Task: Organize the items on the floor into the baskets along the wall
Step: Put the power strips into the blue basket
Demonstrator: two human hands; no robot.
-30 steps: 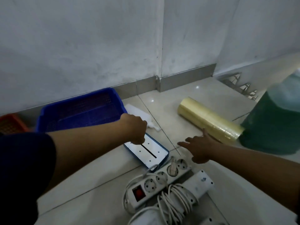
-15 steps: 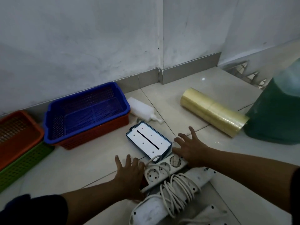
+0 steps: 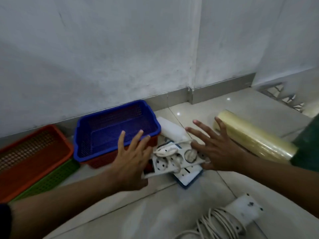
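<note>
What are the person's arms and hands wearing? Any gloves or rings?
No gloves: both the left hand and the right hand are bare, and so are the forearms. A bit of dark sleeve shows high on the left arm. No watch or bracelet shows. A ring is too blurry to tell.

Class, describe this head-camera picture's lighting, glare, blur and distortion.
Head view: dim, bluish light; small glare spots on the floor tiles; motion blur smears both hands and the power strip; wide-angle bending bows the wall skirting.
</note>
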